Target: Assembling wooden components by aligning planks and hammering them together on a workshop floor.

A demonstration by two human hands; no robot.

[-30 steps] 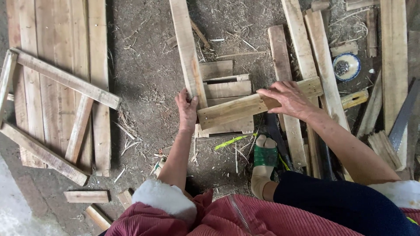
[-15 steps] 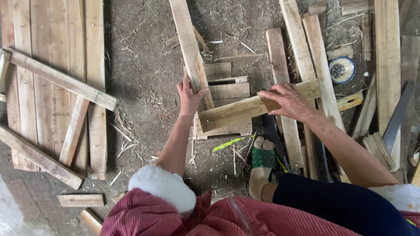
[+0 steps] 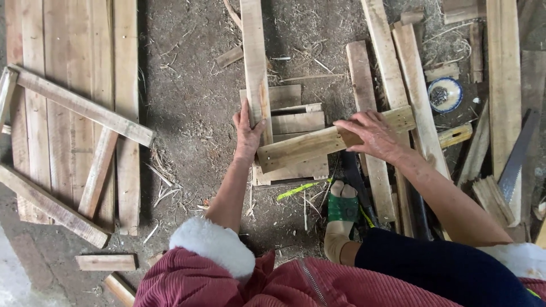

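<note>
The cross slat (image 3: 333,141) is a short, pale, rough-sawn strip of wood with nail marks at both ends, lying at a slight slant across the top of a small stack of boards (image 3: 296,122) on the dirt floor (image 3: 193,113). Its lower left end sits just beside the wrist of the left hand (image 3: 248,132), and its upper right end reaches out over the long planks (image 3: 406,85) that run away from the person. The right hand (image 3: 372,135) lies flat on the middle of this slat, palm down, fingers spread and only lightly curled over its far edge, pressing on it rather than closing round it. The left hand is on a long upright plank (image 3: 254,62) that stretches from the stack toward the top of the view; the fingers wrap around its left edge and the thumb lies along its face, so the grip is closed narrowly on that plank's near end. The two pieces meet almost at a right angle between the hands. A foot in a green sandal (image 3: 342,206) rests just below the stack. Off to the right a small blue and white bowl (image 3: 445,94) sits among the planks, and a handsaw (image 3: 516,165) lies near the right edge.
</note>
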